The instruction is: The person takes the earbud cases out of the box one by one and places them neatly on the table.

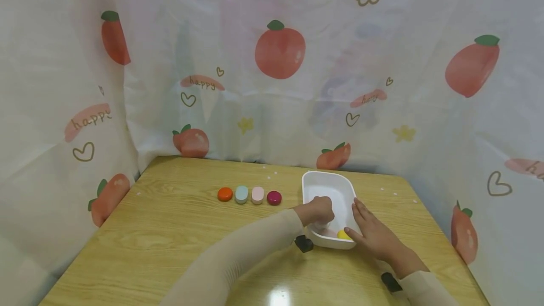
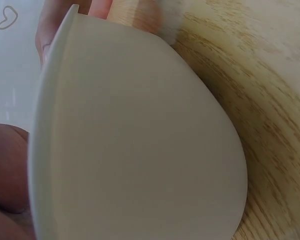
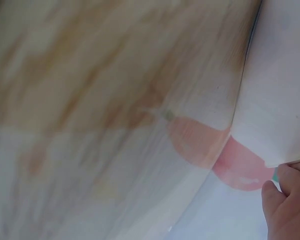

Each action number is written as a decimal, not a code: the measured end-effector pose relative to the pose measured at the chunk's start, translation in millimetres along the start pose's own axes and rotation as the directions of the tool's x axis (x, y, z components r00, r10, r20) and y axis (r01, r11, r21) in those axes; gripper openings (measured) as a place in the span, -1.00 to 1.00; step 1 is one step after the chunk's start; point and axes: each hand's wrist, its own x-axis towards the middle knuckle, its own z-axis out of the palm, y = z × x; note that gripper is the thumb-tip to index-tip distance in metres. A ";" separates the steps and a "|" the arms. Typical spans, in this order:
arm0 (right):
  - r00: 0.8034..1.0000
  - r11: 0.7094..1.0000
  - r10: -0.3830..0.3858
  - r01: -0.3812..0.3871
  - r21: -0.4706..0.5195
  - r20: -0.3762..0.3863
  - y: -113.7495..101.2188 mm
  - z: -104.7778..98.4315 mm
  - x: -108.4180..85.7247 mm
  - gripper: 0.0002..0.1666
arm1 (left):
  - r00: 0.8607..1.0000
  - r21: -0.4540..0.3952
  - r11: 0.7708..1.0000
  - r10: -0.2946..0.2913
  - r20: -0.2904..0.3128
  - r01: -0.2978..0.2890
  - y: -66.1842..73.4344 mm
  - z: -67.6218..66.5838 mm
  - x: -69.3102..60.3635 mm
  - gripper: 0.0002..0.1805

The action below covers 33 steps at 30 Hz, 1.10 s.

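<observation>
In the head view a white tray (image 1: 335, 244) stands right of centre on the table. My left hand (image 1: 316, 210) reaches over its left side with curled fingers pointing down inside; whatever they may hold is hidden. A yellow piece (image 1: 343, 234) and a pale pink one (image 1: 328, 233) lie at the tray's near end. Extended fingers of my right hand (image 1: 378, 235) rest along the right rim. The left wrist view is mostly the tray's outer wall (image 2: 140, 130), with part of my left hand (image 2: 7, 170) beyond the rim. The right wrist view shows my right hand (image 3: 290, 205) at its lower right.
Left of the tray, an orange piece (image 1: 225, 194), a light blue one (image 1: 241, 194), a light pink one (image 1: 257, 195) and a dark pink one (image 1: 274, 198) form a row on the wooden table (image 1: 178, 230). A fruit-patterned curtain (image 1: 276, 107) surrounds the table's back and sides.
</observation>
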 end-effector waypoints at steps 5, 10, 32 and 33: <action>1.000 1.000 0.004 -0.004 -0.003 0.003 0.5 -0.1 -0.9 -0.06 | 1.000 0.031 0.999 -0.007 -0.005 0.008 2.0 2.4 0.9 -0.89; 1.000 1.000 0.009 -0.009 0.003 0.008 -1.1 -2.2 -0.9 -0.05 | 0.999 0.042 0.999 0.017 0.031 -0.018 2.3 1.1 -1.6 -0.89; 1.000 1.000 0.014 -0.014 0.004 0.022 -1.5 -2.0 0.0 -0.04 | 0.999 -0.098 0.995 0.037 0.028 -0.034 -0.6 4.9 -1.0 -0.89; 1.000 1.000 0.016 -0.016 0.005 0.025 -0.7 -1.2 0.1 -0.04 | 0.999 -0.130 0.991 0.034 0.024 -0.031 -0.3 3.5 -2.3 -0.87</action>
